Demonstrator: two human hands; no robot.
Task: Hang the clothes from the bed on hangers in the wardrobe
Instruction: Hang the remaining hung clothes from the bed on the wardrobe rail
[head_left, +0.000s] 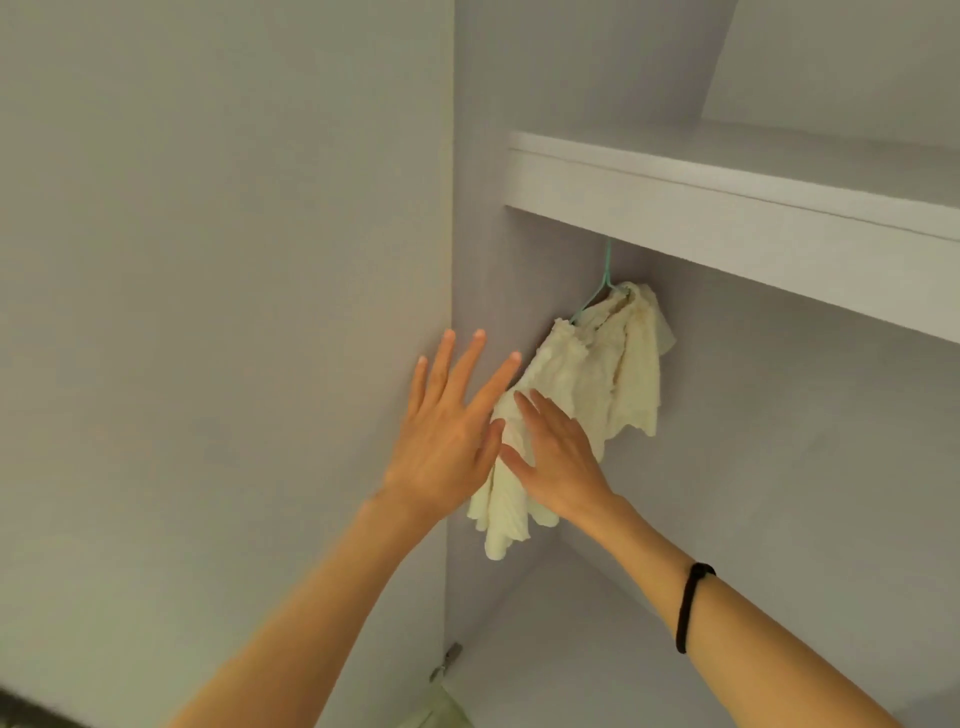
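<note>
A cream ruffled garment (587, 384) hangs on a teal hanger (597, 293) inside the wardrobe, close to its left inner wall. The hanger's hook goes up behind the shelf front; the rail is hidden. My left hand (447, 436) is raised in front of the garment's left edge with straight, spread fingers and holds nothing. My right hand (558, 457) lies flat against the garment's lower part, fingers straight. A black band circles my right wrist.
A white shelf (727, 208) runs across the wardrobe above the hanger. The open wardrobe door (208, 312) fills the left side, with a metal hinge (447, 660) low down. A bit of pale cloth (441, 712) shows at the bottom edge.
</note>
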